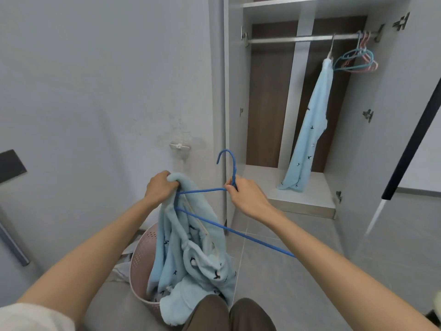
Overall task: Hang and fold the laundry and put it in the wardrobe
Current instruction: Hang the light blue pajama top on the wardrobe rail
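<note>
Gripping garment (191, 259) by a bunched fold in left hand (162, 187), fingers curled tight round the cloth, near centre. Pinching hanger (202, 191) at the neck below the hook with right hand (248, 199), thumb and fingers closed on the wire. Threaded at its left end into the cloth beside the left hand. Drooping from there over basket (140, 259), near left. Further right, inside open wardrobe (303, 201): hung piece (310, 130) on rail (298, 39), spare hangers (358, 60) bunched at the rail's right end.
</note>
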{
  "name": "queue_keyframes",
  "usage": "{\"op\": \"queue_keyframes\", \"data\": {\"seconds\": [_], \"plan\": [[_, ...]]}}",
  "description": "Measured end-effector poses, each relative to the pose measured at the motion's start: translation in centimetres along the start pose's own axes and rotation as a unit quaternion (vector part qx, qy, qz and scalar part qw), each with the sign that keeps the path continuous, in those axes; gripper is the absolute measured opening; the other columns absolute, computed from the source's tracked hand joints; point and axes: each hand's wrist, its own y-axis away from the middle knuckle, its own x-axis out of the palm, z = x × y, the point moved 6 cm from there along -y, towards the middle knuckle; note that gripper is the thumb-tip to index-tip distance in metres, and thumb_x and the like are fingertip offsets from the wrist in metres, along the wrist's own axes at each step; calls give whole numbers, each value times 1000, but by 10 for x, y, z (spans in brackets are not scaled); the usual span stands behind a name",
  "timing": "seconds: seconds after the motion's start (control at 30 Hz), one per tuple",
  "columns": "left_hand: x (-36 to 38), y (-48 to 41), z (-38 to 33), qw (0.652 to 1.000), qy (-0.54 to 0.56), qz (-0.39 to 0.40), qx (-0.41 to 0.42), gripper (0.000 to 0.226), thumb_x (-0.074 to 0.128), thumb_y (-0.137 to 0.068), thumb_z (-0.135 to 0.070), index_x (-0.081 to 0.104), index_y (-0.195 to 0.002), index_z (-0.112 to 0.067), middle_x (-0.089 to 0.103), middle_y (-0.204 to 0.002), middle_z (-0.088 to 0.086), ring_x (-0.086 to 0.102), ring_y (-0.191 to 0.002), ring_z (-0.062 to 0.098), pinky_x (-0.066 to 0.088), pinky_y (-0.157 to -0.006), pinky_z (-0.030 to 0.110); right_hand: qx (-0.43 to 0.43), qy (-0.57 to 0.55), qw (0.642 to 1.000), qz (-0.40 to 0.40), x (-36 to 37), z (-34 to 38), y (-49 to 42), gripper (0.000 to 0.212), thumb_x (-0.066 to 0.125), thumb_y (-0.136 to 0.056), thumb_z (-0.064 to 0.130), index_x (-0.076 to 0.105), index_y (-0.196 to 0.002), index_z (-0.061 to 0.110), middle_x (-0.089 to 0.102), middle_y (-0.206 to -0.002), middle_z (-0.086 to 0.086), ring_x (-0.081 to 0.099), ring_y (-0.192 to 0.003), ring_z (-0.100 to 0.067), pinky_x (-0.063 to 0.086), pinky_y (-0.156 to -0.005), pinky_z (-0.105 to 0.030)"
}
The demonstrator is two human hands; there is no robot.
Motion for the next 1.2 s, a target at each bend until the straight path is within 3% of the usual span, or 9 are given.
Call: {"op": "queue_keyframes", "data": {"seconds": [0.23, 0.43, 0.63, 0.73, 0.83, 0.97, 1.03, 1.13, 1.2], "plan": [[-24, 25, -92, 982, 148, 48, 104, 27, 62, -74, -26, 70, -92, -7, 67, -85, 3, 60, -81, 16, 48, -71, 30, -12, -105, 992, -72, 6, 15, -10, 15, 42, -102, 20, 51, -90, 15, 46, -62, 6, 46, -61, -16, 34, -62, -31], [-66, 31, -137, 958, 101, 130, 236, 28, 53, -95, -40, 66, -117, -29, 66, -114, -11, 57, -102, 0, 41, -89, 11, -40, -266, 947, -174, -51, 35, -15, 22, 49, -98, 20, 49, -76, 23, 48, -61, -6, 41, -58, -18, 35, -61, -34], [-92, 37, -137, 896, -178, -106, 392, 43, 35, -102, -33, 43, -142, -20, 46, -137, 5, 31, -134, 24, 7, -117, 47, -95, -321, 909, -247, -78, 51, -2, 19, 49, -99, 18, 51, -81, 23, 51, -64, -10, 45, -59, -22, 43, -57, -43], [-95, 47, -147, 850, -222, -144, 456, 42, 37, -100, -33, 57, -127, -8, 56, -105, 14, 50, -103, 32, 28, -107, 49, -118, -339, 895, -264, -85, 60, 0, 17, 49, -99, 17, 52, -84, 23, 54, -63, -2, 48, -58, -19, 46, -60, -47], [-106, 58, -153, 818, -217, -216, 487, 37, 38, -98, -29, 64, -92, -4, 51, -75, 12, 48, -70, 29, 32, -68, 35, -116, -295, 911, -265, -87, 62, -7, 14, 44, -101, 23, 51, -88, 23, 55, -64, 10, 51, -59, -13, 45, -61, -48], [-114, 52, -128, 862, -186, -220, 417, 39, 35, -100, -35, 61, -86, -10, 47, -71, 5, 41, -69, 24, 26, -66, 35, -108, -176, 918, -338, -90, 57, -8, 15, 49, -98, 29, 50, -107, 17, 49, -95, 15, 46, -97, -11, 41, -73, -19], [-119, 45, -111, 881, -168, -223, 381, 32, 41, -101, -31, 63, -88, -11, 50, -72, 4, 44, -71, 25, 23, -67, 34, -149, -146, 904, -372, -85, 53, 4, 20, 45, -98, 31, 53, -95, 12, 50, -90, 8, 45, -88, -14, 42, -70, -25], [-125, 37, -92, 902, -124, -231, 344, 26, 47, -99, -27, 66, -90, -12, 49, -71, -1, 47, -73, 25, 20, -67, 32, -210, -33, 958, -192, -37, 48, 11, 37, 35, -99, 39, 53, -85, 10, 57, -76, -3, 51, -70, -21, 43, -64, -38], [-127, 34, -83, 909, -95, -241, 326, 24, 48, -99, -26, 66, -88, -14, 47, -71, -5, 45, -73, 22, 18, -67, 32, -186, 64, 980, 3, 11, 33, 12, 29, 39, -100, 40, 56, -102, 16, 64, -94, -3, 58, -85, -21, 47, -74, -39]]}}
